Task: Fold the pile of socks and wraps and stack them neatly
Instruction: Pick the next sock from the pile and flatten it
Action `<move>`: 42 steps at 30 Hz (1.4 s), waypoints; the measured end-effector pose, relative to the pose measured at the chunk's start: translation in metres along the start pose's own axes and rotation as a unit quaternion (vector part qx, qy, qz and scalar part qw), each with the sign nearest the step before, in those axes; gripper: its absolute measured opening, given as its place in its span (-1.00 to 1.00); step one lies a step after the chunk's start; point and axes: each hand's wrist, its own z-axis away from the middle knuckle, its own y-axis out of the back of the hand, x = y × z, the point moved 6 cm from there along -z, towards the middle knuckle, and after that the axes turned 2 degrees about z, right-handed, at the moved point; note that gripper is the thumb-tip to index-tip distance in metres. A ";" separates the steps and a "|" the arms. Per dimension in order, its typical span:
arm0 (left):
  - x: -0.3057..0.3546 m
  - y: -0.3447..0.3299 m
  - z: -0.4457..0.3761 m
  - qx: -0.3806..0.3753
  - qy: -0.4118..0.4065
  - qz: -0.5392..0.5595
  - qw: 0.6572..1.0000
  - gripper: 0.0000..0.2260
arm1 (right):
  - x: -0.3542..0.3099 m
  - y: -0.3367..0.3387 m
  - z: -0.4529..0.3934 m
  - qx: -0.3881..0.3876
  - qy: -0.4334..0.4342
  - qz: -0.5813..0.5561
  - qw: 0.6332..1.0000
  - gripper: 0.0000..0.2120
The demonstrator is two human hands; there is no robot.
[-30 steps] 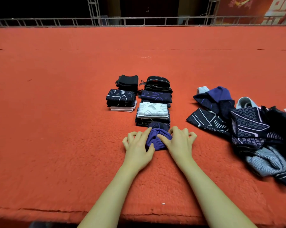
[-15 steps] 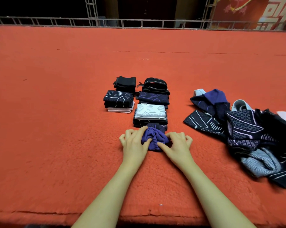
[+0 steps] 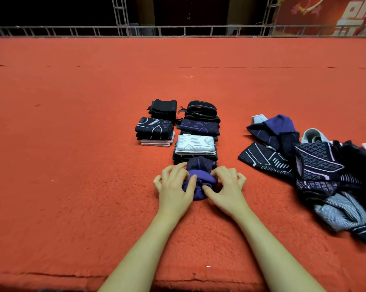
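Note:
A purple sock (image 3: pixel 200 182) lies bunched on the red carpet, just in front of the folded stacks. My left hand (image 3: pixel 174 187) grips its left side with the thumb pressed into the fabric. My right hand (image 3: pixel 226 189) pinches its right side, fingers curled. Behind it stand folded stacks: a white patterned piece (image 3: pixel 195 144) on dark ones, a navy patterned stack (image 3: pixel 154 128), a navy-purple piece (image 3: pixel 200 126) and two black folded items (image 3: pixel 164 108) at the back. An unfolded pile of socks and wraps (image 3: pixel 317 167) lies to the right.
Red carpet (image 3: pixel 72 165) covers the whole surface, with its front edge near the bottom of the view. A metal railing (image 3: pixel 178 31) runs along the far edge. A grey striped sock (image 3: pixel 342 211) sits at the near end of the loose pile.
Both hands have kept working the purple sock in place. It is more bunched now, and a dark patterned part shows behind it.

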 end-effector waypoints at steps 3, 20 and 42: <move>0.006 -0.003 0.003 -0.027 -0.038 0.022 0.999 -0.81 | 0.004 0.014 0.004 0.090 -0.017 -0.070 0.993 -0.81; 0.019 0.001 0.013 -0.051 -0.111 0.025 0.992 -0.82 | 0.001 0.000 -0.027 -0.040 -0.048 0.032 0.998 -0.56; 0.002 0.008 0.008 0.047 0.010 0.060 0.997 -0.89 | 0.042 0.030 0.011 0.125 -0.232 0.068 0.962 -0.76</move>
